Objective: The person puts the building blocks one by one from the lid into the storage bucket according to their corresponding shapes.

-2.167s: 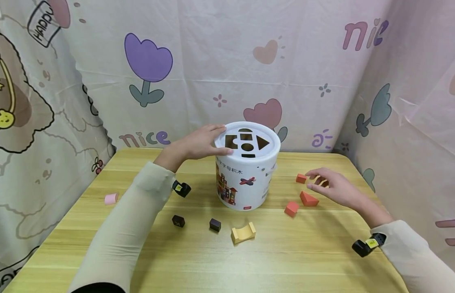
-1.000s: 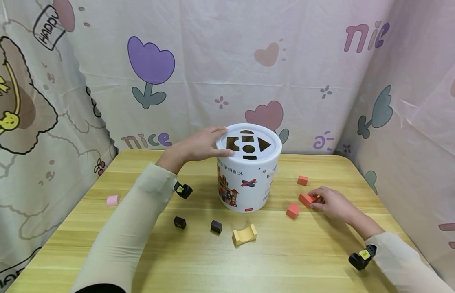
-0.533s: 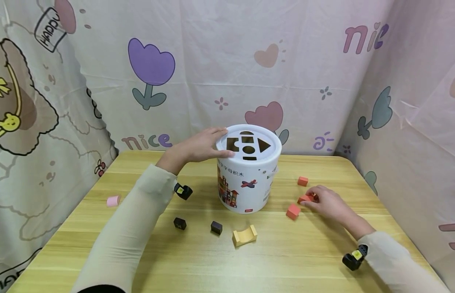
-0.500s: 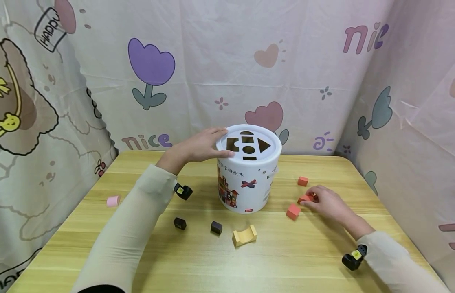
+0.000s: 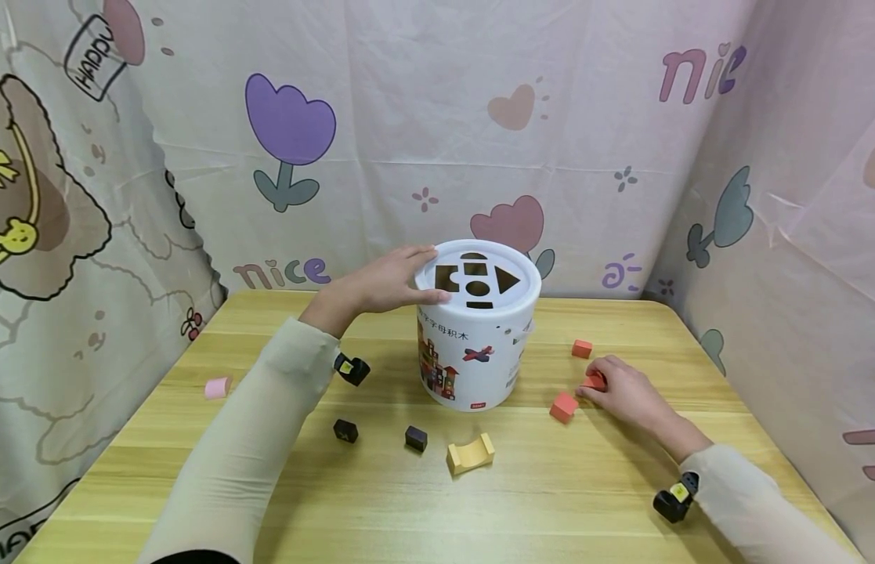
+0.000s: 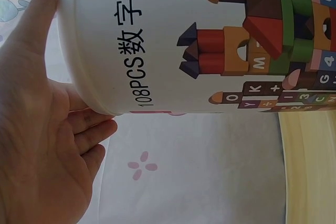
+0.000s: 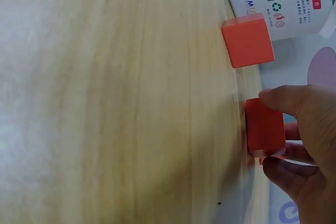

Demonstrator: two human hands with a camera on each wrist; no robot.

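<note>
- On the left of the smooth, wood-patterned table [image 5: 543,509], a pink block [image 5: 216,388] of cylinder shape is laid on its side; behind, on the creased cloth [image 5: 409,94], "nice" can be read at left and again at right.
- Farther right, in the near part, a black block [image 5: 345,431] is seen.
- The rim of the white bucket [image 5: 472,356] is gripped by the left hand [image 5: 384,282]; its bent fingers are shown clearly only in the left wrist view.
- A second dark block [image 5: 417,439] is placed nearer than the bucket.
- The bucket is stood upright at the middle. In its flat lid [image 5: 504,301], round, triangular, rectangular and notched holes are shown by the head view. "108PCS" can be read in the left wrist view, beside printed blocks with letters; a barcode is shown by the right wrist view alone.
- Near the bucket, a yellow block [image 5: 471,454] with a hollow curve is placed.
- To the right, a red cube-like block [image 5: 564,407] and, farther back, a small red block [image 5: 581,348] are set.
- Beside the cube-like one, a held red block [image 7: 265,127] is pinched by the right hand [image 5: 630,395]; its rectangular face is shown by the right wrist view. Whether it is lifted cannot be told.
</note>
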